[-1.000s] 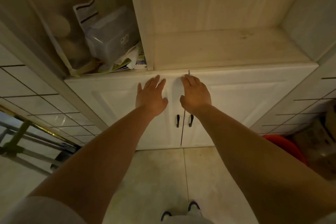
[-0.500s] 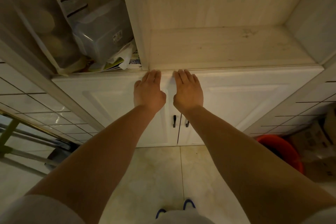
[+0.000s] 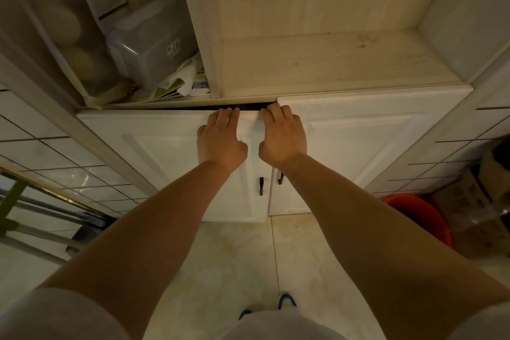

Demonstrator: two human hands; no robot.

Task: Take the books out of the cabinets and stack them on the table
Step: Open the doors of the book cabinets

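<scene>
My fingers have crept up from the door faces to the top edge of the lower cabinet doors since a moment ago, and the left door now stands slightly ajar, with a dark slit showing along its top where before it sat flush. Nearest to me, my shoes stand on the tiled floor just in front of the cabinet. My left hand curls its fingertips over the top edge of the left door and grips it; my right hand hooks over the same edge near the seam, beside the right door, which looks closed. The two small black handles hang unused below my wrists. Off to the right an orange bucket sits on the floor. Above the doors, the open shelf on the right holds nothing I can see, while the left compartment holds a clear plastic box with loose papers beside it. I see no books yet: whatever is behind these doors is hidden in the dark gap, and no desk is in view. So I judge the task barely begun, with the door only starting to open and every book left to find, lift out and stack.
</scene>
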